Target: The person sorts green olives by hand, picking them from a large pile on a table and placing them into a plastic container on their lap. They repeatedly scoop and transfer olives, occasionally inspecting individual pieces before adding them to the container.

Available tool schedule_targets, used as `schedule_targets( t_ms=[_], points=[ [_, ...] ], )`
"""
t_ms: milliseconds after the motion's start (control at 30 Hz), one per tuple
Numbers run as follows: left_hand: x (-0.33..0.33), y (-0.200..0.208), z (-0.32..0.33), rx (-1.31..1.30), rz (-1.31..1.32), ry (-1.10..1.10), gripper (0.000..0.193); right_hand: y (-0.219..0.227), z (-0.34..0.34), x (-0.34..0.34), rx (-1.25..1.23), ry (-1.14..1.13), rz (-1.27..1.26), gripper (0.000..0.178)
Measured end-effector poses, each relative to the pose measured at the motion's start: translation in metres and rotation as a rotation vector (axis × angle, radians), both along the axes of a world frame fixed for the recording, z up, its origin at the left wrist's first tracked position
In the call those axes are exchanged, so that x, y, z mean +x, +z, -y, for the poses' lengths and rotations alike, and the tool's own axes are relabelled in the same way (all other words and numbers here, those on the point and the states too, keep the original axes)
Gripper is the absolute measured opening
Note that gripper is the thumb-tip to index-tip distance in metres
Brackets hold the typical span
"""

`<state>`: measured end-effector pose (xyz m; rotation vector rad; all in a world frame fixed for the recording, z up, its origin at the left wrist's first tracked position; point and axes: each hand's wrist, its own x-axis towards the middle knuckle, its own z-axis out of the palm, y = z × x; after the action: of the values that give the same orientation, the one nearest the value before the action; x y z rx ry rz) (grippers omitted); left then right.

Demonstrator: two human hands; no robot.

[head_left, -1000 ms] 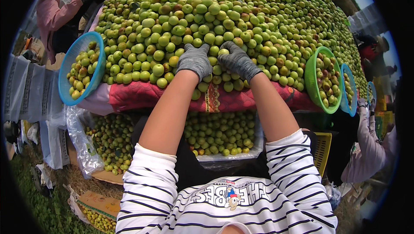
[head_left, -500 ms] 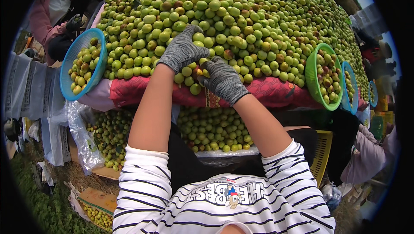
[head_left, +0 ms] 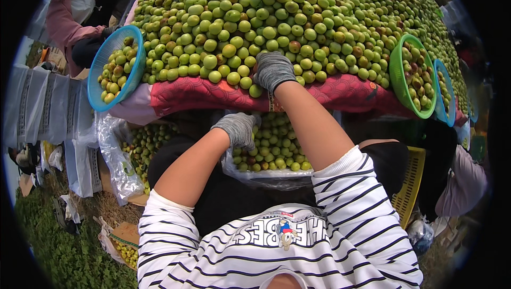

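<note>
A broad heap of green jujube-like fruit (head_left: pixel 234 28), some with brown patches, covers the table. At its near edge my right hand (head_left: pixel 274 71), in a grey knitted glove, is curled down among the fruit; whatever its fingers hold is hidden. Below the table edge, my left hand (head_left: pixel 238 129), gloved alike, hangs over the left side of a plastic-lined box (head_left: pixel 255 178) of similar green fruit (head_left: pixel 271 148). Its fingers curl inward, and I cannot make out what lies in them.
Red patterned cloth (head_left: pixel 213 95) edges the table. A blue basket (head_left: pixel 96 99) of browner fruit stands left, a green basket (head_left: pixel 394 71) right, with a blue basket (head_left: pixel 442 112) beyond. A yellow crate (head_left: pixel 412 182) is at my right. A person in pink (head_left: pixel 69 28) sits far left.
My left hand has left the heap and come down toward me to the lined box. My right hand stays at the heap's near edge, now curled. The view has shifted slightly.
</note>
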<state>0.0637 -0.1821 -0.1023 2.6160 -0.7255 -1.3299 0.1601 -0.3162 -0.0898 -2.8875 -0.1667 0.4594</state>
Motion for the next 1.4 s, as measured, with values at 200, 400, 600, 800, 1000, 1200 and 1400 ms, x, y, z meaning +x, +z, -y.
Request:
schedule_targets(
  t_ms=[200,400,600,800,1000,1200,1400],
  points=[
    [0.01,-0.088,-0.012,0.161,0.104,-0.029,0.043,0.005,0.029,-0.009,0.12,0.008,0.096,0.038],
    [0.022,-0.106,-0.021,0.169,0.071,-0.276,0.035,0.003,0.034,-0.007,0.14,0.002,0.056,0.044],
    [0.003,-0.03,0.007,0.053,-0.109,-0.281,0.056,-0.013,0.014,-0.006,0.146,-0.084,0.14,0.039],
    [0.011,0.029,-0.014,-0.38,-0.19,0.026,0.043,-0.02,0.015,-0.011,0.154,-0.056,0.236,0.035],
    [0.053,0.044,-0.063,-0.576,0.522,0.507,0.036,-0.005,0.03,-0.017,0.264,-0.031,0.362,0.037],
    [0.086,0.026,-0.042,-0.15,0.917,0.468,0.054,-0.011,0.059,-0.103,0.956,-0.104,-0.273,0.051],
    [0.099,0.025,-0.012,-0.048,0.752,0.38,0.037,-0.089,0.05,-0.129,0.476,-0.139,-0.494,0.053]
  ],
)
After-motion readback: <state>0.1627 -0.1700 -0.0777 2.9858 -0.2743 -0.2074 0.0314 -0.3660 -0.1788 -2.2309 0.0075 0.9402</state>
